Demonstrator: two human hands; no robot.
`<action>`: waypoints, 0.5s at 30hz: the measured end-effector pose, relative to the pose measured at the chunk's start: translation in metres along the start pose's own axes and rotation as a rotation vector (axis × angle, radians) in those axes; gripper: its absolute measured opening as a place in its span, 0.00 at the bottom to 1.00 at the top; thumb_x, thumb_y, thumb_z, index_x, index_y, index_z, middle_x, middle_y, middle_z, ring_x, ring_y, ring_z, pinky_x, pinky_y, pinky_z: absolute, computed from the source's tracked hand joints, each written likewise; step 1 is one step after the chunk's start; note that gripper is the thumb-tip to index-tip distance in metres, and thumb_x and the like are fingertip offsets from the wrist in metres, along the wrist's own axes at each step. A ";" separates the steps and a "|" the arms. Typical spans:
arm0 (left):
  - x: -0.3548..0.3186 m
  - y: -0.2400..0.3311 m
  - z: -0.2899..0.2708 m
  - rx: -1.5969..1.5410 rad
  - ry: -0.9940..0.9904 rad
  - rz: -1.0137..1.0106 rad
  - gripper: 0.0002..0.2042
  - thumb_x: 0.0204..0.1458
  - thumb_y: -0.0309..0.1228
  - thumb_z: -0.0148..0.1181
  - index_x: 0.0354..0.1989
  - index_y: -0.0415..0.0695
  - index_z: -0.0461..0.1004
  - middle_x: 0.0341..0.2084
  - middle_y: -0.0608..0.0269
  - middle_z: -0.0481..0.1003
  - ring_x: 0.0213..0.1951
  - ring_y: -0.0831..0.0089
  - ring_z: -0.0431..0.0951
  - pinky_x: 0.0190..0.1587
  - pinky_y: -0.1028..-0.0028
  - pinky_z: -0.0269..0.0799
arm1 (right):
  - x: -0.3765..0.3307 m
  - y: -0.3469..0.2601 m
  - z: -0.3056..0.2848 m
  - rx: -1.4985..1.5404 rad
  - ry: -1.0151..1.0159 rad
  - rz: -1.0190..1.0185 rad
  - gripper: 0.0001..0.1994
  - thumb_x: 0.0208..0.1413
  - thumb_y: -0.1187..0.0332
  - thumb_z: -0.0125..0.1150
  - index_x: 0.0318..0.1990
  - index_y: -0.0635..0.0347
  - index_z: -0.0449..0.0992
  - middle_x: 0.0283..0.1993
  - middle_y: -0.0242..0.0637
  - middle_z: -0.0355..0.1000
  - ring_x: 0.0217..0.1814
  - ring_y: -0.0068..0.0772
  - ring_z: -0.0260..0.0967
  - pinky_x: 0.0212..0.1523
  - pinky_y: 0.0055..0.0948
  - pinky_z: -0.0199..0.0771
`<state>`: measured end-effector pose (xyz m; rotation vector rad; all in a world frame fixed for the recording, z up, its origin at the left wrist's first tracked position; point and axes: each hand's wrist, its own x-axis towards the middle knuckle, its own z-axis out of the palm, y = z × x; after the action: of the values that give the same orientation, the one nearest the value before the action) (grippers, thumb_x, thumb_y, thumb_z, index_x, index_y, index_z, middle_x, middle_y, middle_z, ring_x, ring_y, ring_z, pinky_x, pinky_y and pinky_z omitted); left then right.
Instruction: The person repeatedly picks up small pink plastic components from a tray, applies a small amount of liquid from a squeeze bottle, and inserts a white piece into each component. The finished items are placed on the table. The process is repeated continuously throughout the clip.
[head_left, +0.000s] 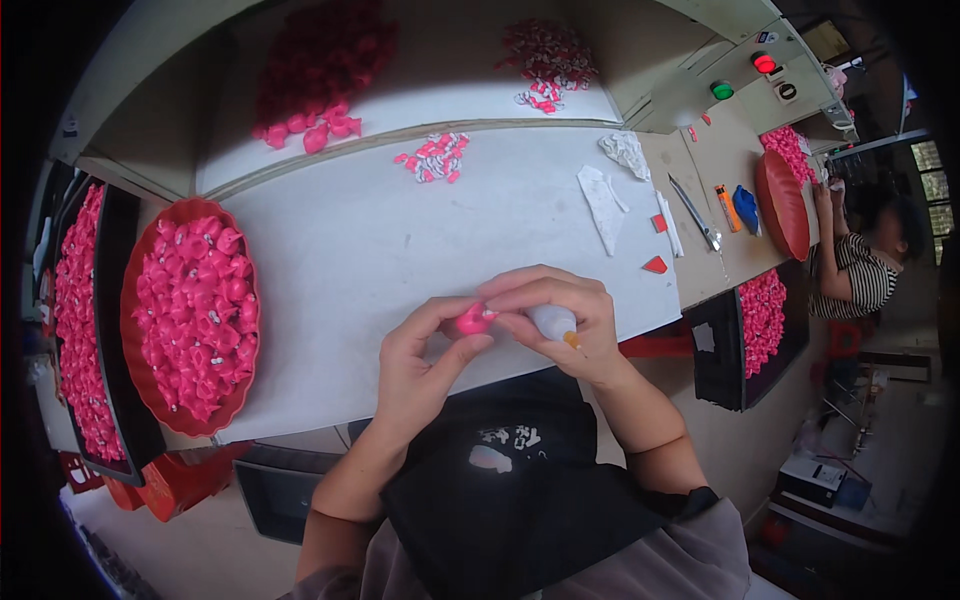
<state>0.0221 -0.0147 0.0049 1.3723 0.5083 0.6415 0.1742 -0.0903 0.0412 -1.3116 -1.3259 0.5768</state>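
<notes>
In front of my chest, my left hand (pixel 412 362) pinches a small glossy pink plastic part (pixel 474 319) between thumb and fingers. My right hand (pixel 590 318) is closed round a small translucent squeeze bottle (pixel 551 321), its orange collar and thin needle tip pointing down to the right, away from the pink part. The thumb and fingertips of that same hand meet at the right end of the pink part, where a small whitish bit shows between them. Beyond my hands, a little heap of pink-and-white pieces (pixel 435 158) lies on the white table covering (pixel 340 240).
At left stands a red scalloped basin (pixel 127 330) of pink parts, beside a black crate (pixel 135 400). More pink parts (pixel 325 60) fill the shelf. A utility knife (pixel 695 212), orange tube (pixel 727 208) and crumpled tissue (pixel 625 153) lie right. A person in stripes (pixel 860 270) works farther right.
</notes>
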 end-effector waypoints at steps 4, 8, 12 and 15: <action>-0.001 -0.005 0.004 0.012 -0.020 0.000 0.12 0.43 0.22 0.60 0.38 0.38 0.72 0.29 0.66 0.73 0.31 0.80 0.68 0.37 0.80 0.64 | -0.006 0.013 -0.002 -0.003 -0.015 -0.002 0.10 0.39 0.84 0.61 0.32 0.65 0.76 0.37 0.44 0.73 0.37 0.32 0.72 0.37 0.25 0.71; 0.001 -0.007 0.006 -0.020 -0.016 -0.009 0.12 0.43 0.21 0.60 0.38 0.38 0.72 0.29 0.67 0.73 0.30 0.81 0.68 0.37 0.80 0.64 | -0.009 0.012 -0.005 -0.056 -0.038 -0.011 0.14 0.33 0.81 0.62 0.34 0.62 0.75 0.39 0.41 0.73 0.38 0.35 0.72 0.37 0.26 0.73; 0.002 -0.001 0.006 -0.088 -0.053 -0.086 0.12 0.45 0.21 0.59 0.40 0.37 0.71 0.31 0.65 0.74 0.35 0.80 0.70 0.40 0.79 0.65 | -0.008 0.008 -0.008 -0.133 -0.079 -0.055 0.15 0.34 0.81 0.63 0.35 0.63 0.75 0.40 0.42 0.72 0.39 0.36 0.72 0.37 0.26 0.73; 0.002 0.006 0.002 -0.394 -0.097 -0.246 0.12 0.47 0.21 0.57 0.42 0.37 0.70 0.36 0.62 0.74 0.41 0.77 0.72 0.46 0.76 0.67 | -0.004 -0.002 -0.007 -0.187 -0.132 -0.062 0.15 0.35 0.80 0.64 0.36 0.63 0.74 0.40 0.43 0.71 0.39 0.37 0.72 0.37 0.27 0.74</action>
<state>0.0244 -0.0140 0.0108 0.9463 0.4369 0.4420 0.1784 -0.0968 0.0434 -1.3976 -1.5541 0.5135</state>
